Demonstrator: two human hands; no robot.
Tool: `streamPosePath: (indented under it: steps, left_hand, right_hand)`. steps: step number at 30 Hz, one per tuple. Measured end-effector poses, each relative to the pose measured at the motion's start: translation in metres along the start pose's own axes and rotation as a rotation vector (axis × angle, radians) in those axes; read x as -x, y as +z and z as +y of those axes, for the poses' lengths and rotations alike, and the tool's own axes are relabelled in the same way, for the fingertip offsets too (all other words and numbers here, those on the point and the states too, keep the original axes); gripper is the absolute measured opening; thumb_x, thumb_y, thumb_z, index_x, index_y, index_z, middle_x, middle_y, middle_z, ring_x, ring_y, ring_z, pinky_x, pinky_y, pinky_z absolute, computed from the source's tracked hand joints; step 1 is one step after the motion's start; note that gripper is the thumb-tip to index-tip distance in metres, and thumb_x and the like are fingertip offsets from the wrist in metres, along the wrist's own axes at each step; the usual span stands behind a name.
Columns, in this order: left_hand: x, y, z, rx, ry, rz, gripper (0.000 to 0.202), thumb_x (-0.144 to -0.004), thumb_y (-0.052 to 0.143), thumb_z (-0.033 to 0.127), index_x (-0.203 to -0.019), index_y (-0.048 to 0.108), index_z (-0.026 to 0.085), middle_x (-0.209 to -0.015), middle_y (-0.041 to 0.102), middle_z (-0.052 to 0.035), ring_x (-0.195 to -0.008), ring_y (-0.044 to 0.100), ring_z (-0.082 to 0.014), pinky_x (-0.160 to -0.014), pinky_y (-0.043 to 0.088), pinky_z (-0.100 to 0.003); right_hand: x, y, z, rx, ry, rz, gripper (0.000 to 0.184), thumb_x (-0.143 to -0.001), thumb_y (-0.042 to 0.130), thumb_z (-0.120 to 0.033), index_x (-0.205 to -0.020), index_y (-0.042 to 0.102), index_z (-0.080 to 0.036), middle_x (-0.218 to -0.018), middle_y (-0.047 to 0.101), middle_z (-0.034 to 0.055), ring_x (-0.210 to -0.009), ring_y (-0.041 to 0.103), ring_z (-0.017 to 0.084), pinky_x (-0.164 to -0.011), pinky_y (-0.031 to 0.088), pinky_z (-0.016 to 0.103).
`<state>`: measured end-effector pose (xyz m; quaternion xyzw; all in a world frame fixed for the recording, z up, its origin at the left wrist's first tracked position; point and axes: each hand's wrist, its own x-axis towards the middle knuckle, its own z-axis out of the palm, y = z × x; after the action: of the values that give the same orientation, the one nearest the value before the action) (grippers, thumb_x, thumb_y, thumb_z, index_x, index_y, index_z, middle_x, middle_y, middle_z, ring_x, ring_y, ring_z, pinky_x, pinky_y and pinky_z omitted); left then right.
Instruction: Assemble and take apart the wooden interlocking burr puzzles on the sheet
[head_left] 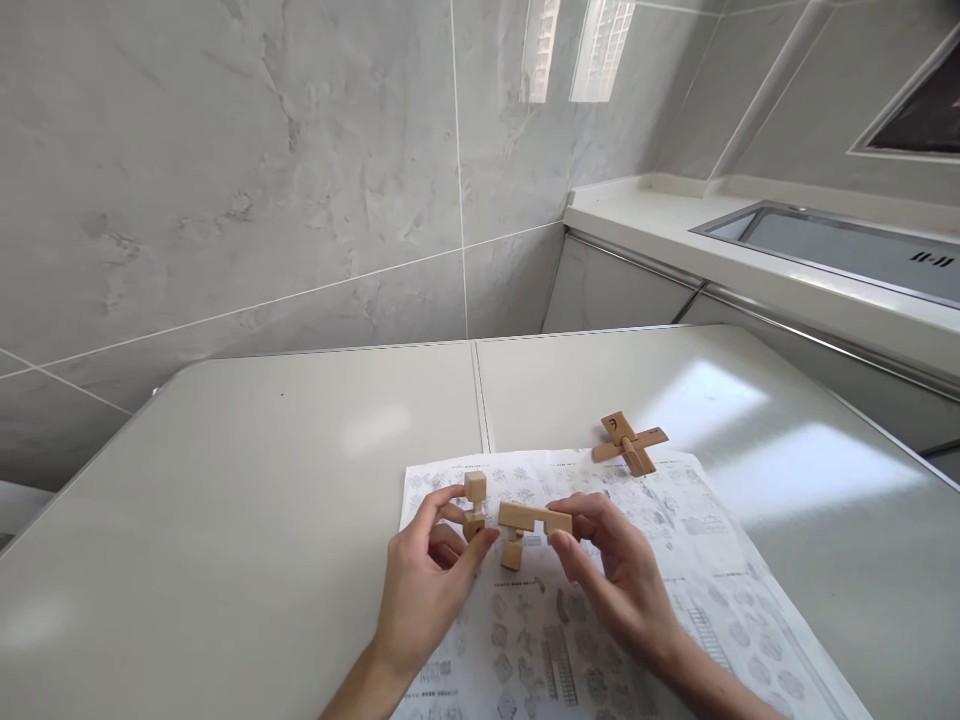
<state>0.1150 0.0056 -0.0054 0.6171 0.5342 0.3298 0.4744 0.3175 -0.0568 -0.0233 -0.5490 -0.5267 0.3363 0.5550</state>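
My left hand (431, 570) pinches a small notched wooden puzzle piece (474, 503), held upright between thumb and fingers. My right hand (615, 565) grips two joined wooden pieces (529, 525): a notched bar lying level with a short piece hanging below it. The two hands hold their pieces close together, a small gap between them, above a printed instruction sheet (675, 560). An assembled wooden cross puzzle (628, 441) lies on the table just beyond the sheet's far right corner.
The sheet lies on a pale grey table (262, 470) with a seam down its middle. A tiled wall stands behind. A white counter (712, 240) with an inset sink (847, 245) runs along the right.
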Motion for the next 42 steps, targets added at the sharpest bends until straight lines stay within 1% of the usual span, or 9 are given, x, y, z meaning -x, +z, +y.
streamPosePath:
  steps: [4, 9, 13, 16, 20, 29, 32, 37, 42]
  left_hand:
    - [-0.004, -0.005, -0.003, -0.242, 0.15, 0.098, 0.038, -0.093, 0.072, 0.052, -0.12, 0.068, 0.025, -0.083, 0.071, 0.0015, -0.058, 0.066, -0.0137, -0.057, 0.055, -0.025]
    - [-0.005, -0.009, -0.013, -0.518, 0.343, 0.128, 0.033, -0.1, 0.066, 0.045, -0.126, 0.066, 0.026, -0.086, 0.072, 0.0023, -0.054, 0.064, -0.0112, -0.055, 0.054, -0.024]
    - [-0.005, -0.009, -0.017, -0.675, 0.483, 0.127, 0.033, -0.102, 0.065, 0.038, -0.132, 0.062, 0.025, -0.082, 0.073, 0.0038, -0.053, 0.063, -0.0109, -0.054, 0.051, -0.024]
    - [-0.003, -0.01, -0.017, -0.738, 0.57, 0.108, 0.024, -0.103, 0.063, 0.034, -0.125, 0.063, 0.023, -0.082, 0.074, 0.0036, -0.053, 0.064, -0.011, -0.052, 0.049, -0.023]
    - [-0.001, -0.009, -0.016, -0.787, 0.612, 0.091, 0.01, -0.104, 0.061, 0.029, -0.109, 0.066, 0.022, -0.084, 0.074, 0.0024, -0.057, 0.067, -0.0124, -0.053, 0.048, -0.024]
    - [0.002, -0.007, -0.012, -0.769, 0.638, 0.011, 0.009, -0.102, 0.06, 0.026, -0.109, 0.065, 0.023, -0.086, 0.075, -0.0004, -0.067, 0.072, -0.0167, -0.058, 0.052, -0.027]
    - [0.003, -0.005, -0.01, -0.743, 0.652, -0.042, 0.016, -0.099, 0.058, 0.019, -0.114, 0.062, 0.024, -0.09, 0.075, -0.0015, -0.073, 0.074, -0.0185, -0.062, 0.054, -0.029]
    - [0.004, -0.006, -0.006, -0.677, 0.66, -0.188, 0.042, -0.091, 0.06, 0.013, -0.13, 0.054, 0.025, -0.095, 0.074, -0.001, -0.079, 0.074, -0.0207, -0.067, 0.058, -0.033]
    - [0.006, -0.007, -0.005, -0.674, 0.673, -0.315, 0.062, -0.086, 0.065, 0.012, -0.143, 0.043, 0.025, -0.091, 0.071, -0.0002, -0.075, 0.071, -0.0219, -0.068, 0.058, -0.036]
  right_hand:
    - [-0.006, -0.002, -0.004, 0.088, 0.044, 0.068, 0.027, -0.105, 0.057, -0.046, -0.097, 0.065, -0.022, -0.076, 0.061, 0.0014, -0.066, 0.055, 0.018, -0.06, 0.045, 0.029]
    - [-0.014, -0.002, -0.002, 0.233, 0.114, -0.003, 0.045, -0.111, 0.038, -0.048, -0.08, 0.058, -0.023, -0.065, 0.052, -0.0009, -0.058, 0.048, 0.017, -0.054, 0.037, 0.029]
    - [-0.012, 0.0, 0.003, 0.388, 0.064, -0.078, 0.042, -0.112, 0.036, -0.043, -0.08, 0.055, -0.023, -0.065, 0.055, -0.0009, -0.057, 0.051, 0.017, -0.057, 0.038, 0.029]
    - [-0.01, 0.001, 0.005, 0.456, 0.032, -0.101, 0.038, -0.112, 0.036, -0.039, -0.084, 0.057, -0.024, -0.069, 0.061, 0.0005, -0.059, 0.056, 0.018, -0.057, 0.039, 0.029]
    - [-0.009, 0.002, 0.006, 0.507, -0.011, -0.108, 0.032, -0.112, 0.04, -0.037, -0.09, 0.059, -0.024, -0.072, 0.066, 0.0007, -0.059, 0.059, 0.018, -0.058, 0.04, 0.029]
    - [-0.008, 0.005, 0.016, 0.647, -0.137, -0.091, 0.023, -0.112, 0.043, -0.035, -0.104, 0.061, -0.023, -0.086, 0.07, 0.0047, -0.074, 0.066, 0.022, -0.067, 0.047, 0.034]
    - [-0.008, 0.006, 0.02, 0.693, -0.188, -0.065, 0.023, -0.112, 0.043, -0.034, -0.105, 0.061, -0.023, -0.09, 0.07, 0.0071, -0.08, 0.065, 0.025, -0.072, 0.048, 0.037]
    - [-0.009, 0.006, 0.022, 0.708, -0.188, -0.075, 0.023, -0.113, 0.042, -0.032, -0.102, 0.061, -0.023, -0.09, 0.067, 0.0064, -0.082, 0.063, 0.026, -0.074, 0.047, 0.039]
    - [-0.009, 0.005, 0.022, 0.696, -0.174, -0.093, 0.023, -0.113, 0.043, -0.033, -0.103, 0.061, -0.023, -0.092, 0.067, 0.007, -0.083, 0.062, 0.026, -0.074, 0.048, 0.04]
